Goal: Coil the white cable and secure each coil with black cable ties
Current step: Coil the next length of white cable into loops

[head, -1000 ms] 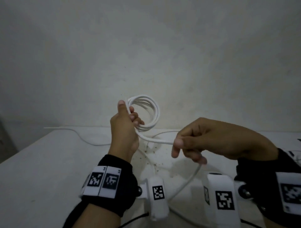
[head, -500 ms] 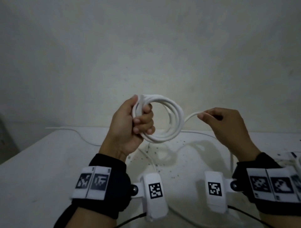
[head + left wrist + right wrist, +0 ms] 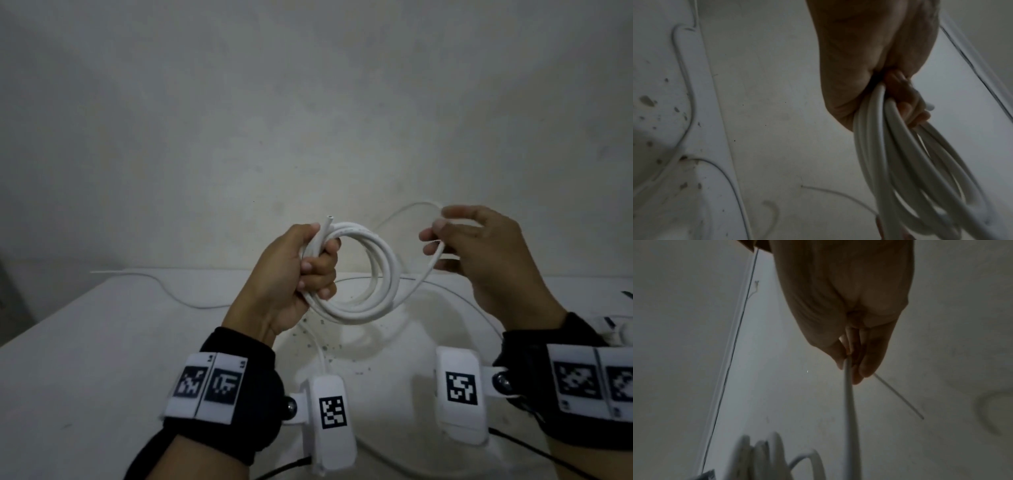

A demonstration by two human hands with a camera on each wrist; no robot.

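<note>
Since a moment ago the right hand (image 3: 486,253) has swung up and out, its grip pinching the free run of the white cable (image 3: 363,274) to feed another loop. The left hand (image 3: 294,274) clamps the coil above the surface (image 3: 102,342), keeping the loops stacked.

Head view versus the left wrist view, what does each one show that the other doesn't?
Only the head view shows the right hand pinching the free run of the white cable, the cut cable end poking up above the left hand, and both wrist cameras. Only the left wrist view shows the loops edge-on, fanned apart below the fist. Both show the left hand gripping the coil above the speckled white table.
</note>
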